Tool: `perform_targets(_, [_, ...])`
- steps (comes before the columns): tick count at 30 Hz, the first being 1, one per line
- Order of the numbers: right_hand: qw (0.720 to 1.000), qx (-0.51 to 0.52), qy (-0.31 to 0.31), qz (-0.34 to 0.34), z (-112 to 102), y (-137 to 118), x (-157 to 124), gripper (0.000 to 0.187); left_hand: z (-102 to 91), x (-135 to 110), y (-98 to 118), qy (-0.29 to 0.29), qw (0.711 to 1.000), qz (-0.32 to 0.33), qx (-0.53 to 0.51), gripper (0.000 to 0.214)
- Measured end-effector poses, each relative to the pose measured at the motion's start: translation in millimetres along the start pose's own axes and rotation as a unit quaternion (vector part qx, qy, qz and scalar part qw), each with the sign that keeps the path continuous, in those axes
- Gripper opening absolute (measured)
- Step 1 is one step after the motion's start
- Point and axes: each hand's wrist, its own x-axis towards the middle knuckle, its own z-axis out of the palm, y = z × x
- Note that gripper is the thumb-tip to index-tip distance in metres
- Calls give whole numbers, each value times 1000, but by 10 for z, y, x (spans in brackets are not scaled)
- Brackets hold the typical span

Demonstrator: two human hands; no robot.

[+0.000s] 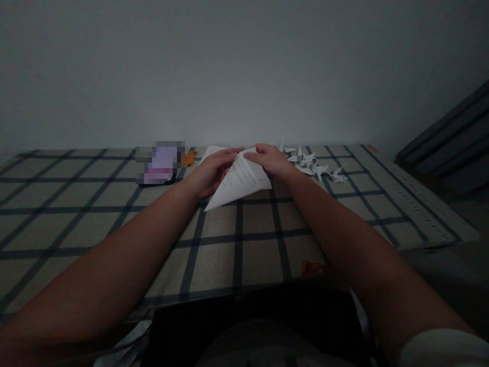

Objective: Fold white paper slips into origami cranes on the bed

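Observation:
A folded sheet of white paper point(239, 181) with handwriting on it is held between both hands above the checked cloth. One pointed corner hangs down toward me on the left. My left hand point(216, 171) grips the paper's left side, with some of its fingers hidden behind it. My right hand point(269, 160) pinches the upper right edge, thumb on top. Just to the right of that hand lies a cluster of several folded paper cranes point(309, 164). Behind my left hand, more white paper point(212, 150) lies on the cloth.
A phone point(162, 163), partly blurred out, stands or lies at the back left beside an orange object point(189, 159). Another orange object point(312, 268) is near the front edge. The checked tablecloth point(260, 250) reaches the grey wall point(244, 71). Dark slatted furniture point(451, 132) stands at right.

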Motion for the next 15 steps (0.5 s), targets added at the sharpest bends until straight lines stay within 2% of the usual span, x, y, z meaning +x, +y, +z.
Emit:
perform_targets(4, [998,-58,-9,8,11,-14,-11,19,-73,61,-102,50,998,17,36,23])
perform_targets(8, [997,-71,-13,-4,30,-81,-49,15,-135,98,-155,92,993,31,73,22])
perform_targets(15, [995,-97,-33,-2,56,-137,-108,15,-145,77,-128,106,985,35,131,16])
